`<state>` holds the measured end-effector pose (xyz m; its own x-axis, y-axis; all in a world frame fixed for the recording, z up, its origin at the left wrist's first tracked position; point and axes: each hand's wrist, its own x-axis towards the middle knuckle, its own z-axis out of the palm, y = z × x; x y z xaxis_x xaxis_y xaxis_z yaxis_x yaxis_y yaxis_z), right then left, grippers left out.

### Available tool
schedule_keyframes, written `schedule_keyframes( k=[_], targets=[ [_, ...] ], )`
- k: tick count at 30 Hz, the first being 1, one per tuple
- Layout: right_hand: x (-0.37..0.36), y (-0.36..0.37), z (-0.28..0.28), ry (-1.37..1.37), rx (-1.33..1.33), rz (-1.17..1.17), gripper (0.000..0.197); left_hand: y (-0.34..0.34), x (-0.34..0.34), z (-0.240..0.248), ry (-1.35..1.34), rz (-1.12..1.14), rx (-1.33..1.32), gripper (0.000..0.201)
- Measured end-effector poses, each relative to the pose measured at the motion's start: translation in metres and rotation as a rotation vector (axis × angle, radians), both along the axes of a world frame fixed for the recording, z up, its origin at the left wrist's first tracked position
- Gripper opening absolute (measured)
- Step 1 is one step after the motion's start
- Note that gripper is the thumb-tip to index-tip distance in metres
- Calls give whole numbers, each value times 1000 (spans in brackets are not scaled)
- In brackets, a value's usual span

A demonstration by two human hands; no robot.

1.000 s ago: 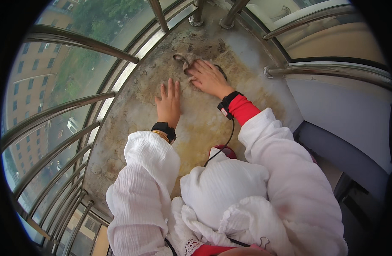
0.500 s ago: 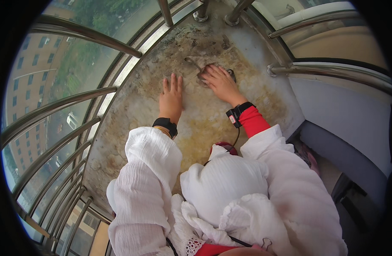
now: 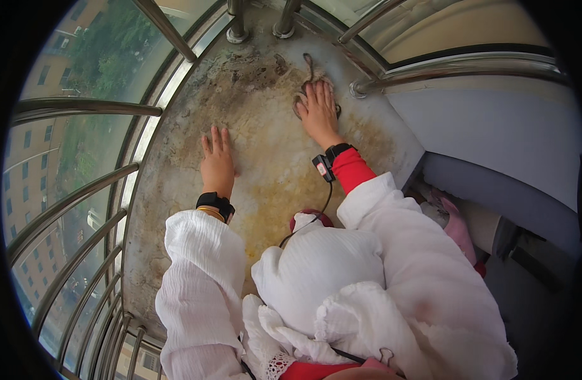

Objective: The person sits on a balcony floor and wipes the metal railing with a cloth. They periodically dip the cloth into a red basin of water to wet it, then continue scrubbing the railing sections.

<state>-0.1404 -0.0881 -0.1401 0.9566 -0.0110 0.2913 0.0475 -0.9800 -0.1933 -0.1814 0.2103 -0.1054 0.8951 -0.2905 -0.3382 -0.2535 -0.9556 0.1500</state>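
My right hand [image 3: 319, 114] lies flat with fingers stretched out on a crumpled grey-brown rag [image 3: 300, 101]. Most of the rag is under the palm and fingers; a thin looped end [image 3: 308, 63] sticks out past the fingertips, and a darker edge shows beside the little finger. Beneath it is a stained stone-like sill [image 3: 265, 152], blotched brown and yellow. My left hand [image 3: 217, 163] rests on the same sill to the left, palm down, fingers extended, with nothing in it. Both wrists wear black bands, and a cable runs from the right one.
Metal railing bars [image 3: 82, 183] curve along the left in front of the window glass. Upright posts [image 3: 283, 25] stand on the far edge. A low white wall [image 3: 487, 139] borders the right side. A pink item [image 3: 458, 228] lies lower right, beneath the ledge.
My right hand has slid the rag rightward and away across the sill; its looped end now points away instead of left. The view has shifted to the right. My left hand still lies flat.
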Motion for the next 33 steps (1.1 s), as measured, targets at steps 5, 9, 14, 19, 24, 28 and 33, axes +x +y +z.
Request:
schedule_keyframes(
  k=[5, 9, 14, 19, 24, 28, 33],
  targets=[
    [51, -36, 2, -40, -79, -232, 72, 4, -1, -7, -6, -42, 95, 131],
    [75, -34, -1, -70, -69, -350, 76, 6, -2, -9, -18, -58, 120, 133],
    [1, -14, -13, 14, -154, -349, 75, 6, 0, -11, -46, -89, 138, 131],
    [71, -38, -3, 79, -125, -423, 76, 9, -2, -15, -62, -72, 89, 131],
    [71, -20, 2, 46, -59, -507, 76, 10, -2, -16, -78, -65, 48, 131],
    [13, -2, 3, 253, -68, -365, 71, 9, 0, -15, -39, -68, 87, 131],
    [75, -24, 3, 130, 54, -510, 72, 11, -1, -14, -39, -78, 106, 130]
  ],
)
